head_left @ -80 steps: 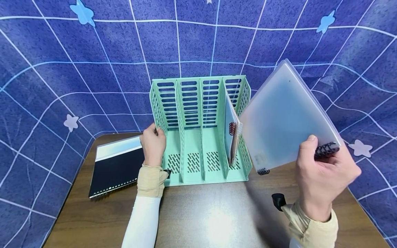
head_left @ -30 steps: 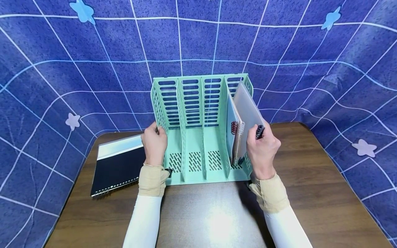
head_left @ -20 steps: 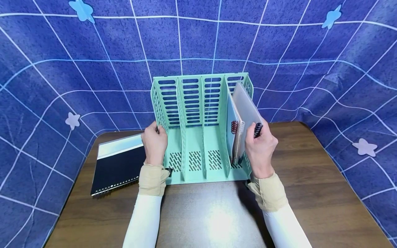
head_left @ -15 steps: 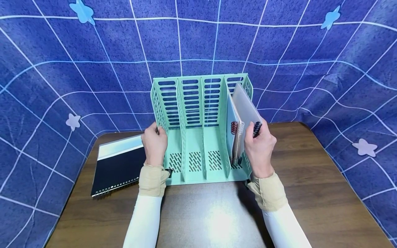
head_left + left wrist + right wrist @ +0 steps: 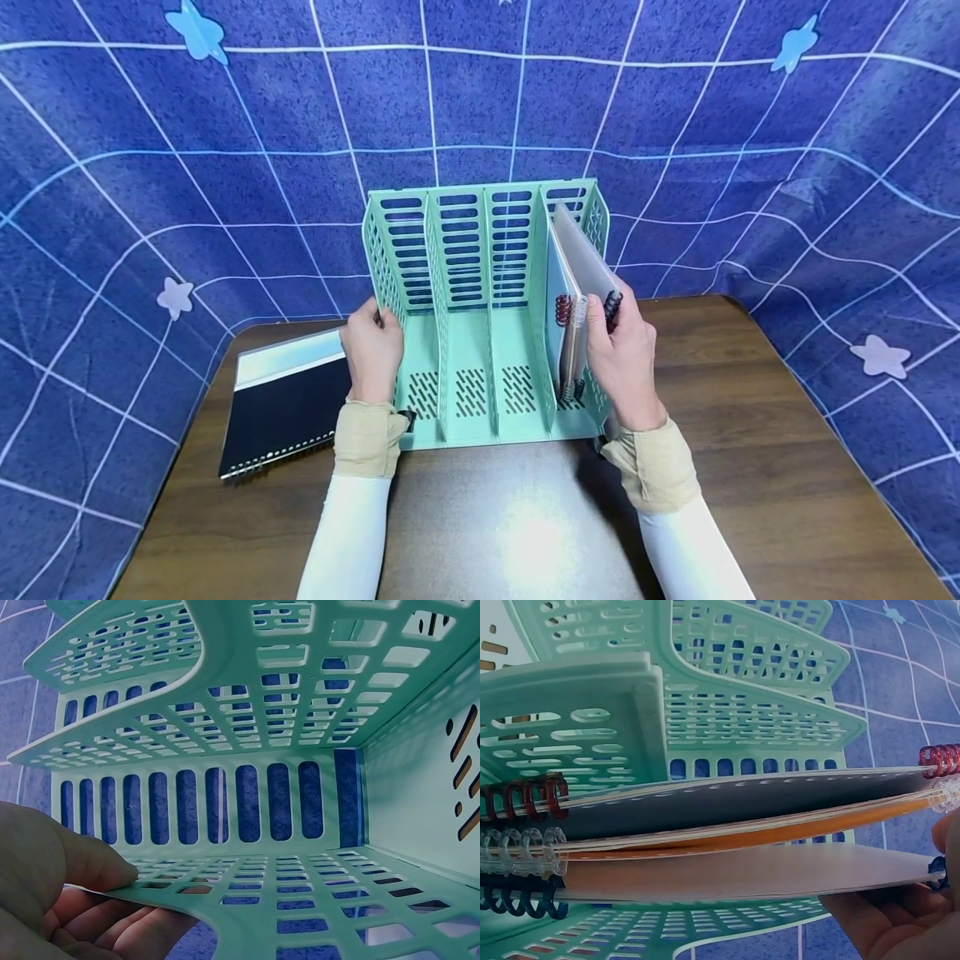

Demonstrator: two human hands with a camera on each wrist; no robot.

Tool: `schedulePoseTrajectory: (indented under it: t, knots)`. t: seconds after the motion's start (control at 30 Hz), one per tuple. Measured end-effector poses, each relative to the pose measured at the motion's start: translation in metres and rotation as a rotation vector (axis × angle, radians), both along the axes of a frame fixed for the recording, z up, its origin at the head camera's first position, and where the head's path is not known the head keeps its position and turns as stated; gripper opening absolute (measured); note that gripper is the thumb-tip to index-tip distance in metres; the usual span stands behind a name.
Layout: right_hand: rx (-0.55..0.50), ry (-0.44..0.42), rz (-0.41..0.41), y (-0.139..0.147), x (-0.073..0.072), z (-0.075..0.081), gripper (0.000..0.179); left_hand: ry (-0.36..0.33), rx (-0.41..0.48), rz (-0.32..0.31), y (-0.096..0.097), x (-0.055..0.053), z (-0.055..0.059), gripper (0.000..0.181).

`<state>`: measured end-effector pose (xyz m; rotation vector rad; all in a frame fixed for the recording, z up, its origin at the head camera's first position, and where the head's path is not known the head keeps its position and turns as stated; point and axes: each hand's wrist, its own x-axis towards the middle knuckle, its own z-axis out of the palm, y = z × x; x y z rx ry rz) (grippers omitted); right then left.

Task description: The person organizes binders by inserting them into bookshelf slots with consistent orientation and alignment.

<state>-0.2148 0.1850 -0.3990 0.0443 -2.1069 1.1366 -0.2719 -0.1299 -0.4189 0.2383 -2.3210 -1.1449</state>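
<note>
A mint-green file organizer [image 5: 467, 342] with upright dividers stands on the table. My left hand [image 5: 372, 354] grips the front edge of its left outer wall; the left wrist view shows the thumb inside and fingers outside. In the rightmost compartment, my right hand [image 5: 626, 358] holds a translucent-covered spiral notebook [image 5: 587, 250] by its black-coiled edge. Left of it stand a red-coiled notebook [image 5: 750, 796] and a clear-coiled notebook [image 5: 802, 829] with an orange layer. The right wrist view shows all three side by side, the held one nearest the right outer wall.
Partly behind my left hand, a black spiral notebook [image 5: 288, 408] with a pale band lies flat on the wooden table [image 5: 750, 433]. A blue grid-patterned cloth [image 5: 480, 100] with stars hangs close behind the organizer and at both sides.
My right hand has brought the black-coiled notebook from the right of the organizer into the rightmost compartment, then edged it left toward the other notebooks. The left hand has kept its grip.
</note>
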Motion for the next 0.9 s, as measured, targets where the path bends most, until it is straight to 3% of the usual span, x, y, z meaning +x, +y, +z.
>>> schedulePoseTrajectory:
  t: [0.43,0.9]
  knots:
    - [0.019,-0.008,0.118,0.0027,0.0042,0.0003,0.041,-0.003,-0.002,0.0,-0.0001,0.0013,0.0006,0.026]
    - [0.074,0.019,0.156,0.0026,0.0073,0.0034,0.037,-0.022,-0.006,-0.003,-0.0003,0.0014,0.0014,0.025]
